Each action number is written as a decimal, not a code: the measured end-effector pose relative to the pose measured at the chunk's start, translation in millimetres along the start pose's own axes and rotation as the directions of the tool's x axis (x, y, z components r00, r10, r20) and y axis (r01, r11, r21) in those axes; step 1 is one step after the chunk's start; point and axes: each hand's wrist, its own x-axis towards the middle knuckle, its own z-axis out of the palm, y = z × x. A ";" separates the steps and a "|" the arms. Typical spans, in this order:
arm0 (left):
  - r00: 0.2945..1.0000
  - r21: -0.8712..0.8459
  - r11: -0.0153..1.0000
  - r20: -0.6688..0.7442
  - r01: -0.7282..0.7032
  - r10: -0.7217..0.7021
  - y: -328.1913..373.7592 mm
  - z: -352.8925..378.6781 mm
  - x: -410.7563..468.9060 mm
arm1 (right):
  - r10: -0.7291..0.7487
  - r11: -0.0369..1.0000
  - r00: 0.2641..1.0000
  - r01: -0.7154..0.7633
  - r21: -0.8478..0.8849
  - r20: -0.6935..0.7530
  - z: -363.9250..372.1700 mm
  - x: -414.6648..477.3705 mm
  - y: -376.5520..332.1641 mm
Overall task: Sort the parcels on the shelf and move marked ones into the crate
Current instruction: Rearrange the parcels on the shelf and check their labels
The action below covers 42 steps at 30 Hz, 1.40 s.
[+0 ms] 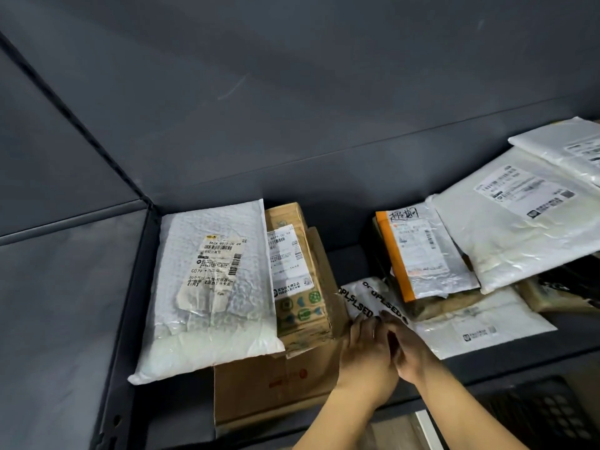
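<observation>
Bag (363,297) printed "UPLSED" lies under my left hand (367,349) and right hand (414,352); pinching or flat, I cannot tell. Mailer (211,287) left of it reads "G079".

bare shelf gap (352,261) between parcel stacks

You're looking at pale parcels on a dark grey shelf (292,92).
At left, your white bubble-textured mailer (211,287) and a brown carton (300,297) printed with green icons; centre, a white bag (367,297) lettered in black; right, an orange-edged grey parcel (422,254).
</observation>
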 end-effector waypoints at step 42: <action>0.999 -0.081 0.997 0.044 0.019 -0.015 -8.5 6.8 34.2 | -0.390 -0.610 0.749 0.225 -0.760 0.536 -9.8 46.7 9.4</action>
